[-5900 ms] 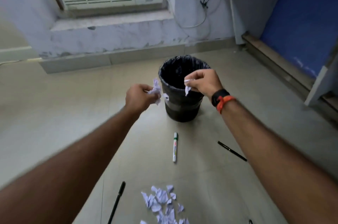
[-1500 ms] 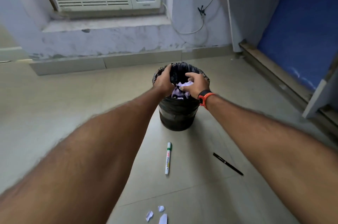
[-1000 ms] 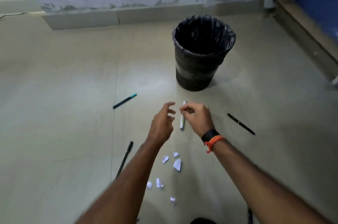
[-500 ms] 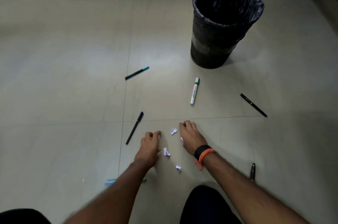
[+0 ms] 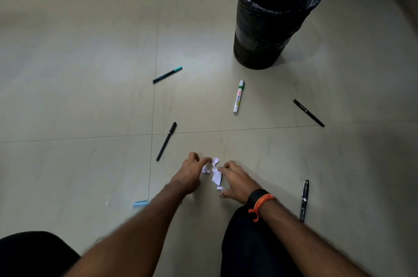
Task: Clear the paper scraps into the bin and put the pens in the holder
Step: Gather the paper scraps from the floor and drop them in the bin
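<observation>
1. Two hands are now low on the floor (image 5: 90, 50), near its lower edge in the view; a moment ago they were up at the bin (image 5: 279, 14) and dropped a bunch of paper there. From this I judge that most of the paper is already cleared and only the last small rest is left.
2. Left hand (image 5: 188, 175): its fingers (image 5: 199, 159) are half closed and pinch at one scrap, but I cannot tell if it is already gripped.
3. Right hand (image 5: 236, 180): the fingers are curved and spread, and they rake the scraps (image 5: 216, 177) together. It holds nothing that I can see.
4. Count of scraps: about four small white pieces, all between the two hands.
5. Count of pens: six on the floor, none picked up yet.
   - teal-tipped pen (image 5: 167, 75), left of the bin
   - white marker (image 5: 238, 96), just below the bin
   - thin black pen (image 5: 308, 113), toward the right edge
   - black pen (image 5: 166, 141), near the left hand
   - dark pen (image 5: 304, 199), beside the right wrist
   - light blue pen (image 5: 140, 203), partly hidden under the left arm
6. No holder is visible in this view.
</observation>
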The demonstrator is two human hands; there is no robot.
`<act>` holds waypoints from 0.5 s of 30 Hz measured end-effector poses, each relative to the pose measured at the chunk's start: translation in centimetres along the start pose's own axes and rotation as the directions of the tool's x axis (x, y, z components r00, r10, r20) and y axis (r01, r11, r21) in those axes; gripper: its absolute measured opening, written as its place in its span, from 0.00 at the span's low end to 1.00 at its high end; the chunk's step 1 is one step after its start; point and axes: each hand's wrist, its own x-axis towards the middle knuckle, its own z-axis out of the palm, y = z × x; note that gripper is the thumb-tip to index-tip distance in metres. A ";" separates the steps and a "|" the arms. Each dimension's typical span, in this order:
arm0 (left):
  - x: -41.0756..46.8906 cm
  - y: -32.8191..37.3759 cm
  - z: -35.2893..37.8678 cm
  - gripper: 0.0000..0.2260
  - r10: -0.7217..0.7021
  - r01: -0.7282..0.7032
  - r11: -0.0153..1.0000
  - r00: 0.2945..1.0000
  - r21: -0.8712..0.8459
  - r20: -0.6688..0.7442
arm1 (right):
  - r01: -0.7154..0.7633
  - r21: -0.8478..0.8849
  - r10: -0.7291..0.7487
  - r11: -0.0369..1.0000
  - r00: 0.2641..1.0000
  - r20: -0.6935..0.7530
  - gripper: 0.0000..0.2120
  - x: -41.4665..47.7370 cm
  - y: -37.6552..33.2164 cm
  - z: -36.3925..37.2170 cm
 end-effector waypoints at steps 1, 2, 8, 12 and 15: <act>-0.2 -0.1 0.3 0.27 0.001 -0.001 1.000 1.000 -0.015 -0.019 | 0.005 -0.002 -0.005 1.000 1.000 -0.004 0.31 -0.2 -0.1 0.2; -0.4 -0.1 0.4 0.25 -0.008 0.006 1.000 0.999 -0.027 -0.053 | 0.003 0.006 -0.003 1.000 1.000 -0.019 0.34 -0.2 -0.2 0.3; -0.3 1.1 0.4 0.32 -0.105 0.100 0.994 0.981 -0.038 -0.164 | 0.041 -0.050 -0.043 0.998 0.998 -0.035 0.38 0.6 -1.1 1.0; 0.3 1.7 0.6 0.28 0.019 -0.012 0.996 0.996 0.084 -0.086 | 0.102 -0.103 -0.110 0.989 0.991 -0.073 0.28 0.9 -1.2 1.7; 0.3 1.5 0.5 0.22 0.031 -0.029 0.999 0.994 0.020 -0.101 | 0.119 -0.103 -0.136 0.988 0.975 -0.175 0.13 0.9 -1.2 1.8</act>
